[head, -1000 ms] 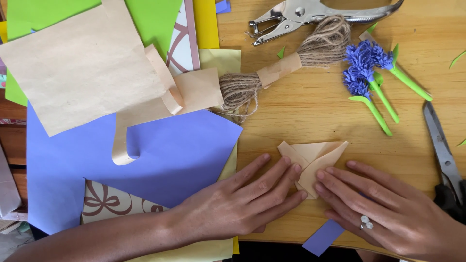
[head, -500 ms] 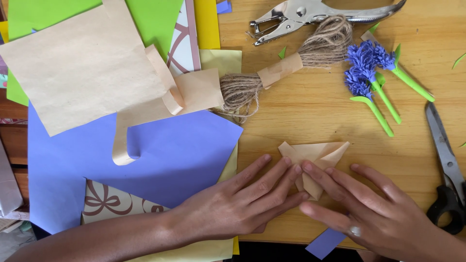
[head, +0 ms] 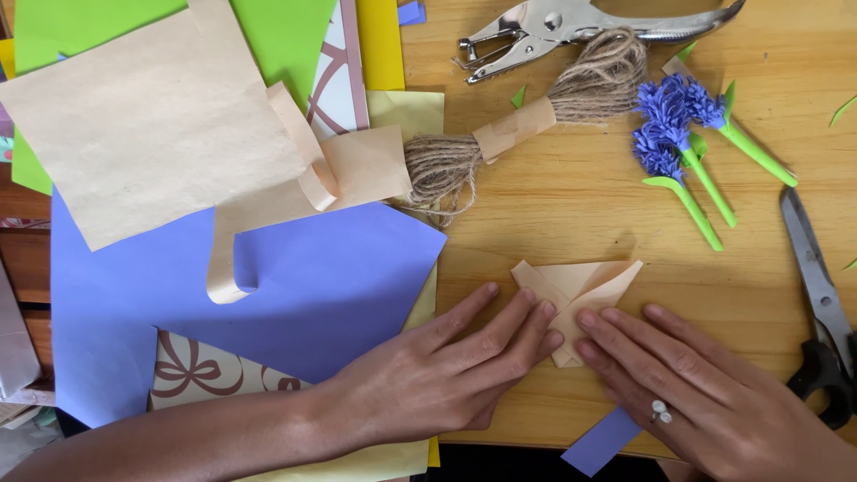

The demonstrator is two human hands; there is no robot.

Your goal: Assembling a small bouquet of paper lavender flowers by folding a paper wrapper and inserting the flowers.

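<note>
Left hand (head: 437,375) lies flat, palm down, fingers spread and extended, tips pressing the left flap of a folded peach paper piece (head: 580,290). Nothing is clasped in this grip; it presses only. Right hand (head: 705,397), ring on one finger, lies likewise flat, fingertips on the lower right edge of the same paper, grip unclosed. The tips of the two hands nearly meet over the fold.

The paper piece sits on the wooden bench (head: 571,196) just beyond the fingertips: matte, thin, creased into overlapping pointed flaps, upper corners free.

Beyond the paper is a strip of bare wood, then a jute twine bundle (head: 527,129), coarse and fibrous, banded with tan paper tape. Farther on lies a metal hole punch (head: 580,22), shiny. Beyond the right hand lie purple paper flowers (head: 674,129), fringed, with green stems. Scissors (head: 817,295), steel blades and black handles, lie close to the right of the right hand, near the bench edge; little room there.

Left of the left hand are overlapping sheets: blue-violet paper (head: 312,286), smooth; a large kraft sheet (head: 152,125) with a curled strip; green paper (head: 286,31) above. A small blue-violet scrap (head: 603,442) lies under the right hand at the near bench edge.
</note>
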